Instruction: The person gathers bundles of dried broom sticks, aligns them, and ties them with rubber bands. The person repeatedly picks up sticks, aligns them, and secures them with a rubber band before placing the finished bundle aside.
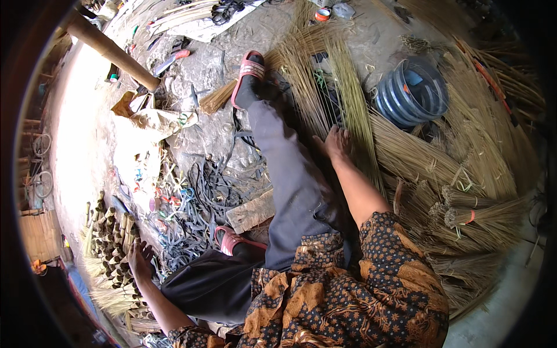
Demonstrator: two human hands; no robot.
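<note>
My right hand (338, 142) is beyond my right knee, its fingers curled down on thin stalks at the lower end of a long brown straw bundle (306, 95). Beside it lies a greener straw bundle (351, 87), its stalks running down past my wrist. Off to the left, my left hand (139, 260) has its fingers apart and holds nothing I can see. It is next to a stack of small tied bundles (113, 235) with dark bound ends and pale bristles.
A blue ribbed tub (411, 93) stands right of the straw. Loose straw heaps (464, 220) fill the right side. Dark rubber strips (212, 188) and a wooden block (250, 212) lie left of my leg. A knife (171, 61) with a red handle and a bamboo post (113, 52) are at the far left.
</note>
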